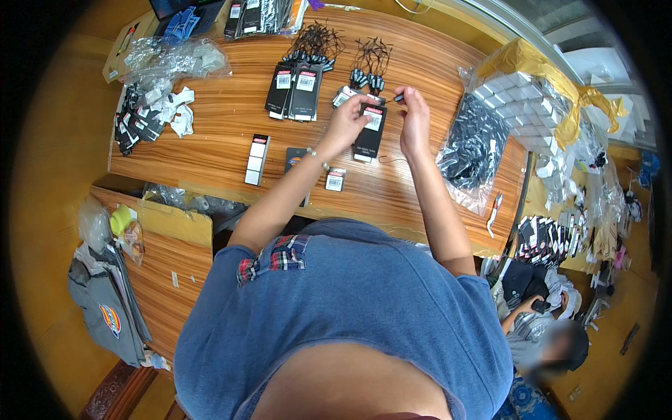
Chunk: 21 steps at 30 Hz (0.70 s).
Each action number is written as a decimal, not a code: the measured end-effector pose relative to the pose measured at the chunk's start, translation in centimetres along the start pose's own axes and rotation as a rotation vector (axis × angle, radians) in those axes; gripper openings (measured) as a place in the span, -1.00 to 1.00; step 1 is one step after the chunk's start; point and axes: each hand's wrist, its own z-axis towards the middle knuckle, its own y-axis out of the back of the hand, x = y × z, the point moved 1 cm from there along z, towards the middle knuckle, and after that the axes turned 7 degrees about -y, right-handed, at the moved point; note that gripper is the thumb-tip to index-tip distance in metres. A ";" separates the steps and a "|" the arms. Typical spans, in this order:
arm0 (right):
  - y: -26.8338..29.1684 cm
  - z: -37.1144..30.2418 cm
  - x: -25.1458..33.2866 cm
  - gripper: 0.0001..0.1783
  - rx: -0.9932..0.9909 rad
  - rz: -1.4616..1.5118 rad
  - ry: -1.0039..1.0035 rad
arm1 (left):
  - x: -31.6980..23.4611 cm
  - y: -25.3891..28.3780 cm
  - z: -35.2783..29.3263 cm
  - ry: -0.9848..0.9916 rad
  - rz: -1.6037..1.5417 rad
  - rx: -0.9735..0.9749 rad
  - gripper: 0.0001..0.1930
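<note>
My left hand (343,124) pinches a black hang tag (367,143) with a white barcode sticker near its top. Just to the right, my right hand (414,120) has thumb and fingertips closed on the small black end of a hang-tag string (400,96). Beyond my hands lie smaller tags with bunched black strings (374,59). Farther left is a stack of black strung hang tags (304,94). Nearer me are a strip of white labels (257,159), a small barcode tag (335,180) and a dark card (294,157), partly hidden by my left forearm.
On the table's right lie a clear bag of black strings (472,140), a pair of snips (494,215) and a block of small white boxes (521,98). Crumpled plastic and loose tags (150,115) cover the left end. A co-worker (539,336) sits at lower right.
</note>
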 end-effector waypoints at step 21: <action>-0.8 18.1 -2.5 -0.83 0.195 -0.357 -0.272 | 0.3 1.4 1.2 -0.331 0.968 -0.067 -0.57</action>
